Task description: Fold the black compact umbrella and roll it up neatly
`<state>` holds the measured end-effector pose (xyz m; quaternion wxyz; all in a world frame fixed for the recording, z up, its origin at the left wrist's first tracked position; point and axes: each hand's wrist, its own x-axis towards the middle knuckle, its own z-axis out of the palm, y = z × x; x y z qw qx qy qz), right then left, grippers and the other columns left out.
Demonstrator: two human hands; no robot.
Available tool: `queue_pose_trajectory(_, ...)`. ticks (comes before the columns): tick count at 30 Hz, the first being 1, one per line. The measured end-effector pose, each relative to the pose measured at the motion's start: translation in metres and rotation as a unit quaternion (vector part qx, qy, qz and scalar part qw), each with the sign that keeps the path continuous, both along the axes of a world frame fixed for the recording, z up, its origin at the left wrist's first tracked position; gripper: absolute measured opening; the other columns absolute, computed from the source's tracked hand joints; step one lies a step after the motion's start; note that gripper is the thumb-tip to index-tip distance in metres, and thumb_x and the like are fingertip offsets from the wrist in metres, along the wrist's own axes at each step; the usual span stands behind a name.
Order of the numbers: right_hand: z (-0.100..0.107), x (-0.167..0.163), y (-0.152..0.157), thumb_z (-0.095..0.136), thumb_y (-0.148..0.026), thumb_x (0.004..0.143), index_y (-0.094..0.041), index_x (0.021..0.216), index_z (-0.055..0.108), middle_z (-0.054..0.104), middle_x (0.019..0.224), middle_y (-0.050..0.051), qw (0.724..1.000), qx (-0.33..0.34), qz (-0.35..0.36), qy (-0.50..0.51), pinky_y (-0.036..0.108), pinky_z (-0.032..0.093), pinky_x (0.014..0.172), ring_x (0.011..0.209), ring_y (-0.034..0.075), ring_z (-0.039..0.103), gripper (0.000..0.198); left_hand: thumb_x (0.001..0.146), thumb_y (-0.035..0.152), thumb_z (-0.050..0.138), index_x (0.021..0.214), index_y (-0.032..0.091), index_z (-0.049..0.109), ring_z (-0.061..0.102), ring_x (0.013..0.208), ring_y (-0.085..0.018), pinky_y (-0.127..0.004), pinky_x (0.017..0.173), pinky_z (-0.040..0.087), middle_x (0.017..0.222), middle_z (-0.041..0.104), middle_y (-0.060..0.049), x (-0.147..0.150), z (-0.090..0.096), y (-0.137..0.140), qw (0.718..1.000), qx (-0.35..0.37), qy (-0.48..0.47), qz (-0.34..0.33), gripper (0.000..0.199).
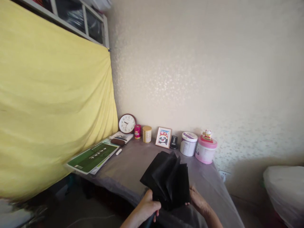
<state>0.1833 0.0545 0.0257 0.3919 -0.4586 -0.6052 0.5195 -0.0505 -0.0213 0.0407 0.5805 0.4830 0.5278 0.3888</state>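
Above the near edge of the table is a black umbrella [166, 180], its canopy collapsed into loose, pleated flaps. My left hand [149, 205] is closed around its lower left end, thumb on top, where a dark handle-like part shows below the fist. At the right edge of the black fabric, my right hand [196, 200] is closed on the cloth. Its fingers are partly hidden by the fabric, with only some fingertips showing beneath.
On the grey-covered table [128, 171] stand a clock [127, 123], pink can [137, 131], lidded jar [147, 134], framed panda picture [163, 137], white tub [188, 144] and pink tub [205, 152] bearing a figurine [207, 135]. A green booklet [93, 157] lies left, beside a yellow curtain [54, 95].
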Motion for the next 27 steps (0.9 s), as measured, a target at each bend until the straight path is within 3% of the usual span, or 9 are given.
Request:
queue_pose_trajectory(3,0.008,0.009,0.000,0.058,-0.051,0.070,-0.019,0.058,0.058,0.049,0.041,-0.004,0.995,-0.085,0.059,0.007,0.021,0.036,0.041,0.035,0.008,0.040,0.034,0.060,0.016,0.053,0.103,0.019,0.045,0.047,0.039,-0.010,-0.019,0.036,0.037,0.046,0.047,0.010,0.013,-0.002,0.002,0.998,0.016,0.057,0.001,0.044)
queue_pose_trajectory(7,0.015,0.029,-0.012,0.063,-0.043,0.065,-0.016,0.059,0.058,0.049,0.044,-0.005,0.991,-0.106,0.071,-0.036,0.017,0.032,0.041,0.038,0.005,0.040,0.028,0.063,0.013,0.051,0.116,0.018,0.042,0.055,0.046,-0.014,-0.024,0.042,0.043,0.061,0.057,0.003,0.026,-0.004,0.006,0.987,0.040,0.152,-0.019,0.054)
queue_pose_trajectory(9,0.015,0.038,-0.022,0.064,-0.037,0.064,-0.016,0.060,0.059,0.050,0.047,-0.005,0.992,-0.101,0.065,-0.048,0.018,0.034,0.043,0.040,0.006,0.041,0.022,0.064,0.010,0.049,0.120,0.020,0.041,0.062,0.064,-0.017,-0.028,0.057,0.050,0.082,0.063,-0.002,0.030,-0.007,0.010,0.976,0.070,0.205,-0.024,0.058)
queue_pose_trajectory(12,0.007,0.056,-0.035,0.062,-0.034,0.064,-0.017,0.063,0.061,0.053,0.050,-0.005,0.991,-0.110,0.045,-0.059,0.017,0.033,0.042,0.041,0.005,0.041,0.016,0.062,0.001,0.049,0.127,0.022,0.036,0.056,0.103,-0.022,-0.033,0.089,0.043,0.120,0.053,-0.008,0.036,-0.013,0.014,0.951,0.116,0.285,-0.026,0.069)
queue_pose_trajectory(16,-0.010,0.087,-0.041,0.064,-0.037,0.060,-0.019,0.060,0.062,0.054,0.044,-0.004,0.987,-0.117,-0.029,-0.111,0.019,0.033,0.039,0.038,0.009,0.045,0.018,0.061,-0.004,0.047,0.133,0.013,0.029,0.056,0.102,-0.031,-0.045,0.091,0.040,0.130,0.041,-0.019,0.044,-0.017,0.014,0.919,0.116,0.373,-0.044,0.077)
queue_pose_trajectory(19,-0.009,0.103,-0.036,0.064,-0.038,0.059,-0.021,0.057,0.064,0.059,0.049,0.000,0.975,-0.014,-0.124,-0.186,0.024,0.041,0.043,0.047,0.015,0.055,0.017,0.061,-0.004,0.046,0.139,0.011,0.018,0.056,0.102,-0.034,-0.048,0.089,0.041,0.133,0.036,-0.023,0.044,-0.018,0.012,0.907,0.116,0.401,-0.058,0.083)
queue_pose_trajectory(22,0.013,0.094,-0.027,0.060,-0.038,0.066,-0.023,0.071,0.068,0.068,0.072,0.004,0.929,0.164,-0.223,-0.246,0.030,0.050,0.062,0.066,0.020,0.062,0.017,0.064,0.002,0.050,0.141,0.014,0.009,0.053,0.108,-0.034,-0.047,0.092,0.039,0.138,0.032,-0.021,0.037,-0.017,0.013,0.908,0.119,0.393,-0.078,0.088)
queue_pose_trajectory(25,0.043,0.061,-0.021,0.049,-0.035,0.079,-0.023,0.101,0.062,0.067,0.085,0.004,0.904,0.270,-0.193,-0.270,0.032,0.051,0.070,0.074,0.018,0.063,0.028,0.064,0.010,0.057,0.141,0.020,0.009,0.047,0.117,-0.028,-0.037,0.099,0.037,0.143,0.027,-0.013,0.027,-0.018,0.014,0.923,0.124,0.350,-0.099,0.091)
queue_pose_trajectory(27,0.059,0.034,-0.018,0.044,-0.029,0.083,-0.024,0.113,0.054,0.064,0.087,0.003,0.893,0.306,-0.149,-0.293,0.029,0.051,0.069,0.072,0.015,0.061,0.032,0.065,0.011,0.056,0.141,0.024,0.010,0.050,0.114,-0.023,-0.031,0.098,0.039,0.145,0.026,-0.009,0.022,-0.021,0.013,0.944,0.119,0.289,-0.104,0.090)
